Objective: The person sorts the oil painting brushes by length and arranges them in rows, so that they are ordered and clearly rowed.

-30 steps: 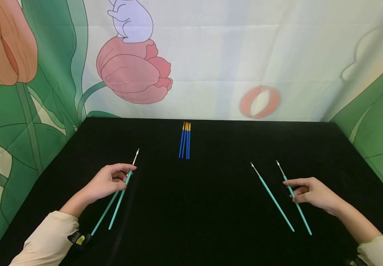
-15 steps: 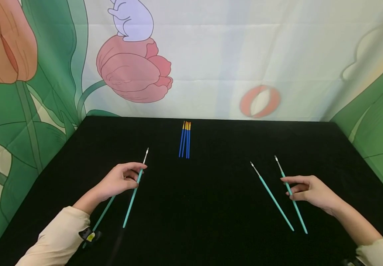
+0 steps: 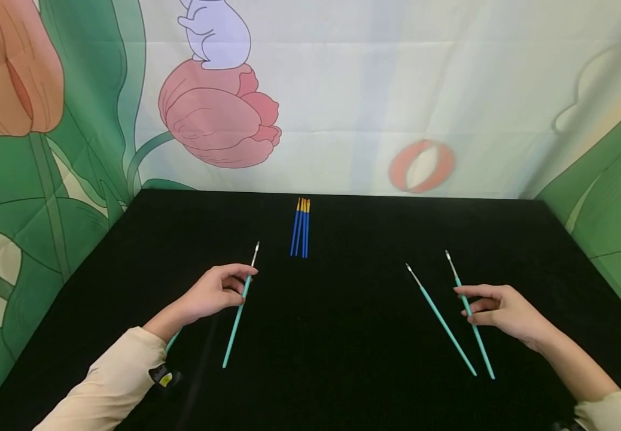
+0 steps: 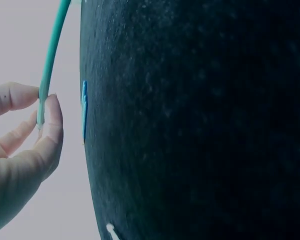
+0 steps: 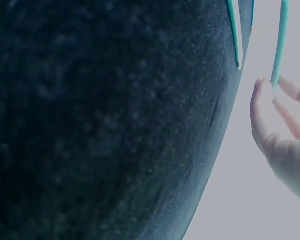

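My left hand [image 3: 215, 293] pinches a slim teal-handled paintbrush [image 3: 233, 335] between thumb and fingers, its silvery tip pointing away from me. In the left wrist view the teal handle [image 4: 51, 55] rises from between thumb and fingertip. A second teal paintbrush [image 3: 173, 341] lies mostly hidden under my left forearm. On the other side, my right hand [image 3: 504, 311] pinches another teal paintbrush [image 3: 480, 344], tip also away from me. Just left of it, one more teal paintbrush [image 3: 447, 326] lies slanted on the black cloth. The right wrist view shows the handle [image 5: 280, 42] above my fingertips.
Several blue paintbrushes [image 3: 300, 230] with yellow upper ends lie side by side near the back of the black table [image 3: 343, 371]. Behind the table hangs a printed curtain [image 3: 332, 102] with flowers. A dark wrist device [image 3: 163, 377] sits on my left sleeve.
My left hand has moved right with its paintbrush, away from the one lying under the forearm. My right hand has shifted slightly left with its brush. The blue brushes have stayed put.
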The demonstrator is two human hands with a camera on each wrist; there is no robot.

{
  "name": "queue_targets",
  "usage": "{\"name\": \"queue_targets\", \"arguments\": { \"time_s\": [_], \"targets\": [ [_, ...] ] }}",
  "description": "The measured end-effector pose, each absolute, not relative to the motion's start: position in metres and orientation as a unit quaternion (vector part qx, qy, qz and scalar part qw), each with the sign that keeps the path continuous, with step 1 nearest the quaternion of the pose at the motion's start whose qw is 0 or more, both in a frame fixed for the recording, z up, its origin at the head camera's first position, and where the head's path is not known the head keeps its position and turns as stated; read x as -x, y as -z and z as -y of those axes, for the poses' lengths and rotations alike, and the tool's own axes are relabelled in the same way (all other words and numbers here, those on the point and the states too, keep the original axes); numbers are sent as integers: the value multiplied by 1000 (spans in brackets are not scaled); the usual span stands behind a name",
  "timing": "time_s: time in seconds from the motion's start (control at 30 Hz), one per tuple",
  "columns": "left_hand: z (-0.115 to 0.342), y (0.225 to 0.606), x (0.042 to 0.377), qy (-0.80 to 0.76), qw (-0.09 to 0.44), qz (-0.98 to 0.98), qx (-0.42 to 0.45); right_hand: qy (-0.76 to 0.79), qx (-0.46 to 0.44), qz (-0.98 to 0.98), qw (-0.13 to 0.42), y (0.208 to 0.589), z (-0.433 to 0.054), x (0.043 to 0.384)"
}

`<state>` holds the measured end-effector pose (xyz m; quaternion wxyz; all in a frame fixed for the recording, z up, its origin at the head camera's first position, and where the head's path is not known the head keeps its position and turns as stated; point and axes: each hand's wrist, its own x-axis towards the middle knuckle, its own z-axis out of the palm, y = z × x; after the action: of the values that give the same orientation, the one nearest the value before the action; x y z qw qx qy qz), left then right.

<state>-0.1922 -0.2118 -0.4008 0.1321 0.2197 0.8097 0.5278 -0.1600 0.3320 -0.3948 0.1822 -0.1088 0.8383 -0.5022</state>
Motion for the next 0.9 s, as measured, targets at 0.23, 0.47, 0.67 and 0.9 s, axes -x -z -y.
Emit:
{"name": "queue_targets", "arguments": {
  "time_s": [0.23, 0.47, 0.67, 0.9],
  "targets": [
    [200, 404, 192, -521, 130, -818, -204, 499, 116, -841, 173, 394, -328, 159],
    [191, 406, 191, -514, 134, -825, -194, 497, 114, -843, 169, 393, -324, 158],
    [186, 407, 192, -508, 151, -825, -196, 496, 114, -844, 168, 393, -324, 158],
    [180, 410, 194, -498, 177, -829, -184, 498, 113, -843, 169, 394, -323, 159]
  ]
}}
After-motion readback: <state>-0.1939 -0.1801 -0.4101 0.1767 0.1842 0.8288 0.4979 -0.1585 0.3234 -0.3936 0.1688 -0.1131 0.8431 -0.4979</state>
